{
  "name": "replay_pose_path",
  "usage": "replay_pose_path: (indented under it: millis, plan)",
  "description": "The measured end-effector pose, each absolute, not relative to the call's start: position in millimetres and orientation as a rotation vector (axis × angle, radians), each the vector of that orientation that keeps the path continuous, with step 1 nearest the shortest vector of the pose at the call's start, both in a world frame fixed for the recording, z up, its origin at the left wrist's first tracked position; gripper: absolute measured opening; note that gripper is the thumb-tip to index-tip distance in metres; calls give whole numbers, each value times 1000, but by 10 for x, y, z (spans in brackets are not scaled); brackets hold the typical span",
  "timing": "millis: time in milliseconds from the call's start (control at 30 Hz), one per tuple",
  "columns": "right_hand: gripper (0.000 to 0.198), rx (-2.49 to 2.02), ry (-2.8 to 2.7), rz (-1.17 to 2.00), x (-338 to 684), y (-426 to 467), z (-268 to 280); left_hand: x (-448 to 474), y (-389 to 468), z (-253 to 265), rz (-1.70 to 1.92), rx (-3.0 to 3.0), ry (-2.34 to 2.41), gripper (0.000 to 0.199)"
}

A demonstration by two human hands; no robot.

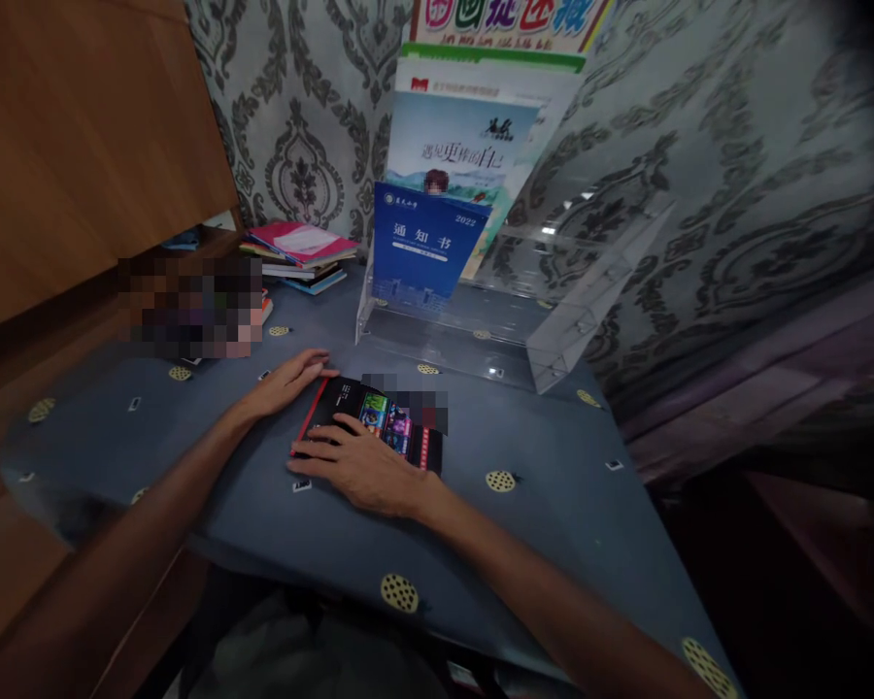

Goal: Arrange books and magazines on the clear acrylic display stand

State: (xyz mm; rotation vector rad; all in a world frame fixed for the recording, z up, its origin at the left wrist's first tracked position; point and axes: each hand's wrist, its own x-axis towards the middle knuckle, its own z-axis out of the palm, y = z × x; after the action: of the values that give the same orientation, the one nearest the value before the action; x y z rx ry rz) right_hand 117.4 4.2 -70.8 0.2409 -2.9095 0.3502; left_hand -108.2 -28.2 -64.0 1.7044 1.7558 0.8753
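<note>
A black book point(351, 390) with a red edge strip and small colourful pictures lies on the blue tablecloth. My right hand point(368, 468) rests flat across its near side, fingers spread toward the red strip and covering part of the cover. At the book's far left corner is my left hand point(291, 381), its fingers stretched out to the right, the tips at or just beside the red edge. Neither hand grips anything. Blurred blocks hide the book's far right part.
Beyond the book stands a clear acrylic rack point(554, 349) with a blue booklet point(419, 257) and taller books behind. A stack of books point(302, 248) sits at the back left, near a pixelated pile. A wooden cabinet point(87, 126) borders the left; patterned wallpaper is behind.
</note>
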Motion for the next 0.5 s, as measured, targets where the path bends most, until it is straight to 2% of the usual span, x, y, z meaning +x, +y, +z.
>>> replay_pose_path:
  millis: [233,500]
  plan:
    - [41,199,-2864,471,1175,34,-727,-1071,-300,-656,869,1764,1765,70]
    - [40,-282,-2747,649,1423,257,-791,-1064,-311,-676,822,1822,1871,69]
